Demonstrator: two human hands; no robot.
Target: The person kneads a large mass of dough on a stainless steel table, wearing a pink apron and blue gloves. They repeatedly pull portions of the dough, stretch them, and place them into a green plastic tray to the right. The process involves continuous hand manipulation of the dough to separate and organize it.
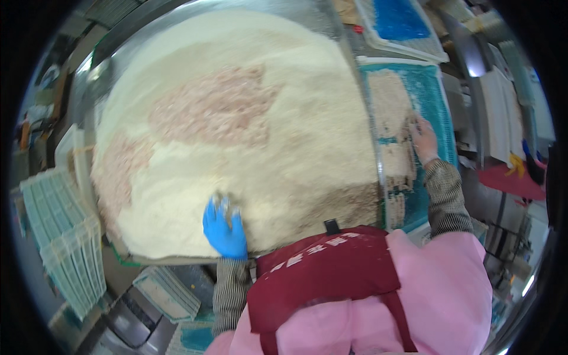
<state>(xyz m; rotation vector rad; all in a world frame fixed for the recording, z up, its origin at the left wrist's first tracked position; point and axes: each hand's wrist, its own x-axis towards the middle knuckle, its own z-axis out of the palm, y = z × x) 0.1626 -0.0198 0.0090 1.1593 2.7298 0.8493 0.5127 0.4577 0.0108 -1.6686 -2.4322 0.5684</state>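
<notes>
A large mound of pale, flour-like powder (310, 164) covers the metal table before me, with pinkish, wet-looking minced material (217, 106) lying on it. My left hand (225, 228), in a blue glove, rests at the near edge of the powder, fingers spread and dusted, holding nothing that shows. My right hand (424, 137), in a thin clear glove, is over a teal-lined tray (437, 95) on the right. Its fingertips touch the edge of a powder-coated slab (390, 102); whether they grip it is unclear. More coated pieces (397, 162) lie nearer me in that tray.
A white tray with a blue bottom (399, 20) stands beyond the teal-lined one. Stacked greenish plastic trays (66, 244) are at the left, and further trays (166, 293) sit low by the near table edge. The table's raised metal rim (379, 166) separates powder and tray.
</notes>
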